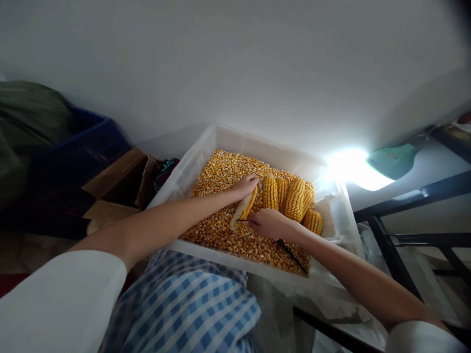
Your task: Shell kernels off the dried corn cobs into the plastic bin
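Note:
My left hand (247,187) is closed around the upper end of a corn cob (243,211), which is tilted over loose kernels. Part of this cob is bare and pale; yellow kernels line its right side. A thin dark pointed tool (241,220) sticks out of my closed right hand (270,223), its tip at the cob's lower part. Below that hand lies a dark strip (292,256); whether it belongs to the tool I cannot tell. Several full corn cobs (294,200) rest to the right on the loose kernels (221,181) inside a translucent plastic bin (253,139).
A bright lamp with a green housing (392,161) stands at the right, near a dark metal frame (390,252). Left of the bin are an open cardboard box (114,179) and a blue crate (99,139). A pale wall (221,63) rises behind. Checked blue cloth (191,304) covers my lap.

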